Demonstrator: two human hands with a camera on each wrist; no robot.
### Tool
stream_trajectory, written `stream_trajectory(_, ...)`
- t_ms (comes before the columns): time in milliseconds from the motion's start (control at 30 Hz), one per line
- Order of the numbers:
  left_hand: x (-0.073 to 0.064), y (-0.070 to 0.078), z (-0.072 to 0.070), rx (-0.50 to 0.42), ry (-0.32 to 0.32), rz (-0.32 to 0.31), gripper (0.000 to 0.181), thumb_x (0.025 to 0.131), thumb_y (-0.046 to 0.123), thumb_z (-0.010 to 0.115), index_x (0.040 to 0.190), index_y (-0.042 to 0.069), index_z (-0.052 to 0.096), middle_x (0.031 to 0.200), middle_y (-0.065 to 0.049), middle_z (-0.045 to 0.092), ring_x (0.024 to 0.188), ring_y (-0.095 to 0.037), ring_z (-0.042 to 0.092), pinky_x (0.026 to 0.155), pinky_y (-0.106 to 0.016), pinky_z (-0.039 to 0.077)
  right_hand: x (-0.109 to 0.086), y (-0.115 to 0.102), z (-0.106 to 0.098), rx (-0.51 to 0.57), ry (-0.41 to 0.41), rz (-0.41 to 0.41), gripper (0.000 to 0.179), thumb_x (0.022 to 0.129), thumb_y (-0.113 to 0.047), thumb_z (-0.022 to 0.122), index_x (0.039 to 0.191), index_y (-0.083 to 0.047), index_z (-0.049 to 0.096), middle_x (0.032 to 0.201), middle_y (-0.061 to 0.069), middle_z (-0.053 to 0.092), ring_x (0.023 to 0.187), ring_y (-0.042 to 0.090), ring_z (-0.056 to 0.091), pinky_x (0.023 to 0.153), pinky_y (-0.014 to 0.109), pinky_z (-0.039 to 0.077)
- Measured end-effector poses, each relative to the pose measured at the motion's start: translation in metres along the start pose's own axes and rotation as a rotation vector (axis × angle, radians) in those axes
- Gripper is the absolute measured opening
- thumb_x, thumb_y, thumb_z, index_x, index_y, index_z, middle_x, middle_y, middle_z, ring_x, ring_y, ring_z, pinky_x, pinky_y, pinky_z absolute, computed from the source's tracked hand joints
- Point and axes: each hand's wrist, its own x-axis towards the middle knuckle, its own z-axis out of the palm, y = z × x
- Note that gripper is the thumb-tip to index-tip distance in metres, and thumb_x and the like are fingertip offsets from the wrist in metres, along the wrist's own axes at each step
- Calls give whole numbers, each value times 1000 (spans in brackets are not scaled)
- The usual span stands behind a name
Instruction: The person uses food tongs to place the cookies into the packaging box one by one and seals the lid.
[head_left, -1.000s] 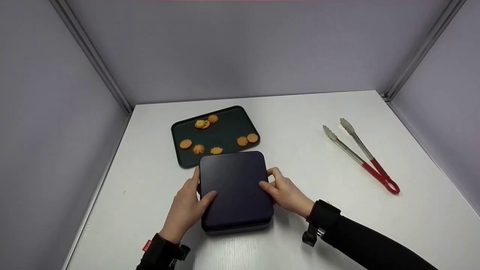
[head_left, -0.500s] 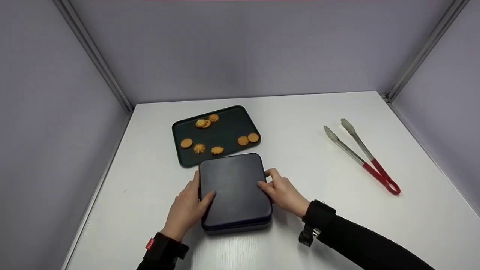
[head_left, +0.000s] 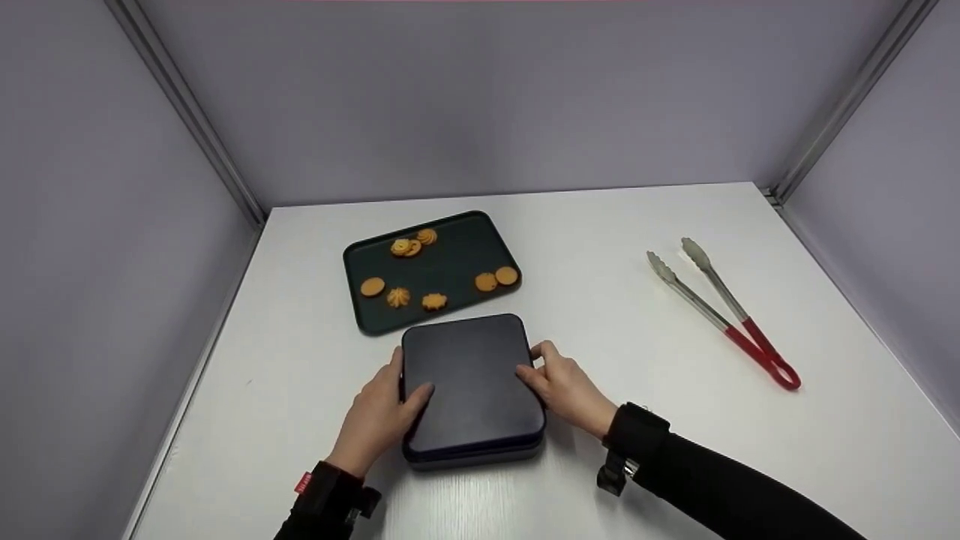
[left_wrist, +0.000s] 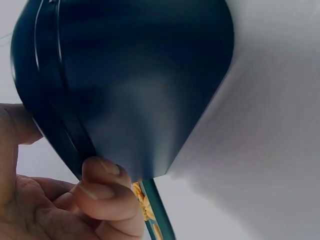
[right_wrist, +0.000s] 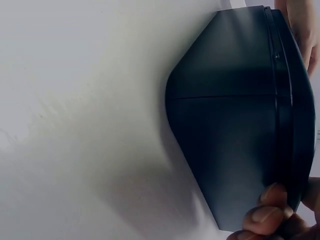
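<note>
A dark blue rectangular tin stands on the table at centre front, with its lid on top. My left hand holds the lid's left side, thumb on the top face. On the opposite side my right hand grips the right edge, thumb also on top. In the left wrist view, the curled fingers press at the seam between lid and body. The right wrist view likewise shows fingertips at the seam near one corner, with the lid sitting close along the body.
Behind the tin lies a dark green tray bearing several cookies, its near edge close to the tin. Metal tongs with red handles lie spread at the right. Grey panels enclose the white table.
The lid's far edge has come down and nearer, uncovering more of the tray's near edge. Both hands keep their hold, shifting only slightly.
</note>
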Motion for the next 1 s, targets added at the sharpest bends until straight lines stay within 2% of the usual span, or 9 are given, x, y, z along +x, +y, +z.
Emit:
stream_trajectory(200, 3, 1, 1, -9, -24, -15, 78, 102, 35, 63, 157, -9, 28, 151, -31, 45, 136, -44, 48, 109, -57, 41, 1, 1, -1, -9, 4, 2, 24, 106, -22, 56, 114, -1, 51, 57, -8, 47, 50, 8, 42, 51, 24, 34)
stream_trajectory(433, 10, 2, 4, 13, -42, 4, 79, 103, 38, 60, 157, -9, 26, 150, -31, 47, 135, -44, 49, 107, -57, 42, 4, 6, -4, -32, 23, 25, 24, 106, -23, 57, 112, -1, 53, 59, -8, 49, 51, 8, 44, 51, 25, 36)
stream_trajectory(667, 12, 0, 9, -36, -70, -19, 83, 104, 42, 57, 161, -5, 19, 154, -30, 43, 138, -42, 46, 110, -57, 39, 8, 8, -8, -69, 19, 47, 27, 105, -26, 58, 115, -1, 57, 60, -7, 52, 52, 9, 47, 53, 28, 39)
stream_trajectory(700, 11, -1, 9, -34, -70, -24, 84, 104, 43, 57, 161, -4, 18, 152, -29, 44, 134, -41, 51, 107, -56, 42, 8, 9, -9, -82, 21, 49, 29, 105, -28, 58, 118, -1, 58, 62, -6, 53, 53, 9, 47, 54, 29, 40)
stream_trajectory(767, 8, -2, 8, -23, -63, -28, 84, 104, 46, 55, 162, -1, 17, 146, -26, 49, 115, -37, 62, 95, -51, 49, 6, 11, -10, -115, 30, 48, 36, 105, -31, 57, 125, -1, 59, 67, -4, 55, 57, 11, 50, 58, 31, 42)
stream_trajectory(833, 3, -3, 7, 5, -46, -20, 81, 104, 47, 55, 163, 4, 19, 137, -22, 51, 90, -29, 64, 77, -45, 50, 3, 13, -11, -157, 53, 19, 43, 105, -33, 57, 133, 0, 58, 76, -1, 60, 65, 14, 54, 64, 35, 46)
stream_trajectory(900, -2, -4, 6, 48, -15, 18, 77, 104, 45, 57, 163, 8, 25, 131, -17, 49, 81, -22, 56, 68, -40, 45, -2, 15, -13, -218, 86, -57, 48, 105, -35, 58, 138, 0, 56, 90, 5, 65, 78, 20, 60, 74, 41, 49)
stream_trajectory(967, -8, -6, 4, 92, 9, 78, 73, 103, 44, 59, 162, 13, 31, 135, -15, 46, 90, -22, 56, 69, -38, 47, -8, 18, -15, -278, 107, -176, 52, 104, -34, 59, 143, 1, 53, 110, 12, 67, 97, 28, 63, 87, 48, 50)
stream_trajectory(1000, -11, -7, 3, 119, 19, 122, 70, 102, 43, 61, 161, 14, 35, 141, -14, 44, 101, -24, 58, 75, -40, 50, -11, 19, -16, -312, 108, -244, 54, 104, -34, 60, 145, 0, 52, 121, 14, 65, 108, 31, 62, 93, 52, 48)
